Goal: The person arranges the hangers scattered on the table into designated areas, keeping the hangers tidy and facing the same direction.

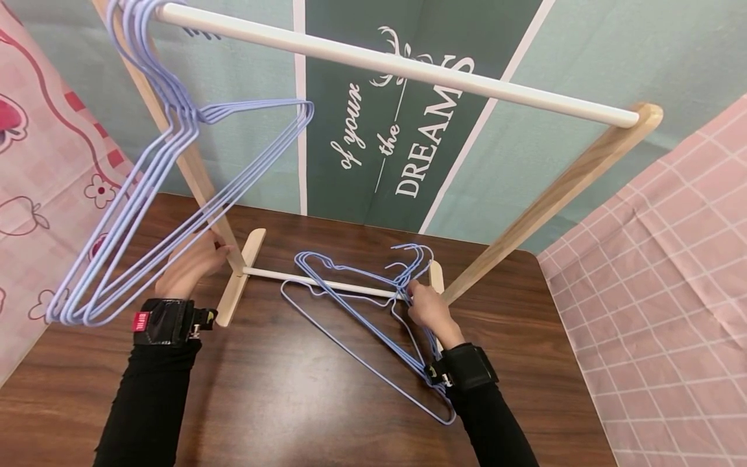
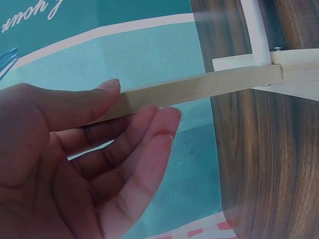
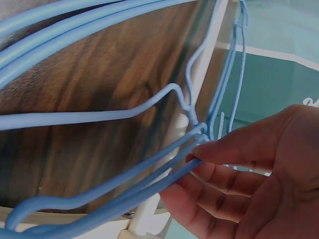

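In the head view, my left hand (image 1: 189,263) is at the lower part of the rack's left wooden post (image 1: 195,172). Seen from the left wrist, its thumb and fingers hold that post (image 2: 199,87) from either side. Across the table, my right hand (image 1: 430,309) pinches a bunch of blue hangers (image 3: 139,198) near their necks. Their hooks point away from me, and their frames (image 1: 353,357) spread over the lower bar and the table. Several more blue hangers (image 1: 185,117) hang at the left end of the top rail, partly in front of my left hand.
The white top rail (image 1: 397,63) runs across to the right wooden post (image 1: 537,201). A white lower bar (image 1: 274,276) joins the rack's feet on the brown table (image 1: 251,402). Behind is a green lettered cloth (image 1: 362,188); pink cloths (image 1: 659,272) flank both sides.
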Motion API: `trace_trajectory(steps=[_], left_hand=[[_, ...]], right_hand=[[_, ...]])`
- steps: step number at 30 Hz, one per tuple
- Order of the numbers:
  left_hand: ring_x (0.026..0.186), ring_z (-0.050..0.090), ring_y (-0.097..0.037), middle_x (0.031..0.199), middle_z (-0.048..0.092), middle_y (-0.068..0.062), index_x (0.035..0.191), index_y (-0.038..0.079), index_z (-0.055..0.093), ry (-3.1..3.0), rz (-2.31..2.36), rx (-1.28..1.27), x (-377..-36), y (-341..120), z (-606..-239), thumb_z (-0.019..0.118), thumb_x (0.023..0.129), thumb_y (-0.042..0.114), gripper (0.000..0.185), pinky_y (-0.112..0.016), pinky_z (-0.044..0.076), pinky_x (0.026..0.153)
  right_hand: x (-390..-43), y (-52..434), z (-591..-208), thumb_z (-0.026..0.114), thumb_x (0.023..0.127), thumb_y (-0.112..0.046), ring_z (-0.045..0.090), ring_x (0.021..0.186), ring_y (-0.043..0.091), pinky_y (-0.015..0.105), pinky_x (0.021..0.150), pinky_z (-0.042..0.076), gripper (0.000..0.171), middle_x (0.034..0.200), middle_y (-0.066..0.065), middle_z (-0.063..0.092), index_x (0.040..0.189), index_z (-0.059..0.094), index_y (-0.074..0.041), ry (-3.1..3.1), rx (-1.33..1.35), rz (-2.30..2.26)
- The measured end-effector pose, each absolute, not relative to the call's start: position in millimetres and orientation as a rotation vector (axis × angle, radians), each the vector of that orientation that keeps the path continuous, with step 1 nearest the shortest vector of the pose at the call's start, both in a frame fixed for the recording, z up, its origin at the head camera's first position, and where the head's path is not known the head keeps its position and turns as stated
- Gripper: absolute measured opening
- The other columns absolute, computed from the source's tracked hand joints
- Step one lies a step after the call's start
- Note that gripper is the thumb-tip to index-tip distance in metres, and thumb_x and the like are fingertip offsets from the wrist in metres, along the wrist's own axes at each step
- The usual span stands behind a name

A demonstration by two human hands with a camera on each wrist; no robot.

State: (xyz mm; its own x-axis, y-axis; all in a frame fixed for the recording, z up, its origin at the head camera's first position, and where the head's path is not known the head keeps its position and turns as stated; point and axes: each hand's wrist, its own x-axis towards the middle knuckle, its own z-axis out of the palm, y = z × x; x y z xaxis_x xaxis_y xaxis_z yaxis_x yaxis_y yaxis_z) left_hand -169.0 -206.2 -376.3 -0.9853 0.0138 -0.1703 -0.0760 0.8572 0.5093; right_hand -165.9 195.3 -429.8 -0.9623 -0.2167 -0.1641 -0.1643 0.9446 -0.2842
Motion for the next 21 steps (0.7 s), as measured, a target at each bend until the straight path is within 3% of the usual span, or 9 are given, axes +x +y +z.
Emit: trace_trajectory(steps=[4,11,21], left_hand=[[0.046,0.032,-0.014,0.053,0.034,-0.002,0.071,-0.002,0.050,2.872,0.797,-0.023,-170,-206,-376,0.044,0.095,0.016,0.031,-0.027,0.029,0.045],[0.050,0.036,-0.016,0.060,0.040,-0.006,0.084,-0.006,0.055,2.849,0.788,-0.042,-169,-206,-374,0.044,0.095,0.018,0.029,-0.029,0.030,0.047],[0.050,0.031,-0.014,0.057,0.034,-0.002,0.079,-0.002,0.053,2.812,0.805,-0.046,-169,-209,-374,0.042,0.095,0.019,0.029,-0.029,0.028,0.048]], right_hand=[[-165,195,-420,0.056,0.065,0.006,0.053,0.067,0.028,0.040,0.058,0.043,0.029,0.071,0.010,0.054,0.093,0.056,-0.001,2.877,-0.260,-0.425],[-162,197,-407,0.052,0.067,0.006,0.050,0.064,0.024,0.036,0.053,0.039,0.027,0.072,0.007,0.053,0.092,0.056,-0.003,2.892,-0.301,-0.409],[-156,204,-392,0.049,0.066,0.008,0.046,0.060,0.021,0.031,0.048,0.033,0.029,0.070,0.004,0.050,0.091,0.055,-0.006,2.882,-0.343,-0.448]])
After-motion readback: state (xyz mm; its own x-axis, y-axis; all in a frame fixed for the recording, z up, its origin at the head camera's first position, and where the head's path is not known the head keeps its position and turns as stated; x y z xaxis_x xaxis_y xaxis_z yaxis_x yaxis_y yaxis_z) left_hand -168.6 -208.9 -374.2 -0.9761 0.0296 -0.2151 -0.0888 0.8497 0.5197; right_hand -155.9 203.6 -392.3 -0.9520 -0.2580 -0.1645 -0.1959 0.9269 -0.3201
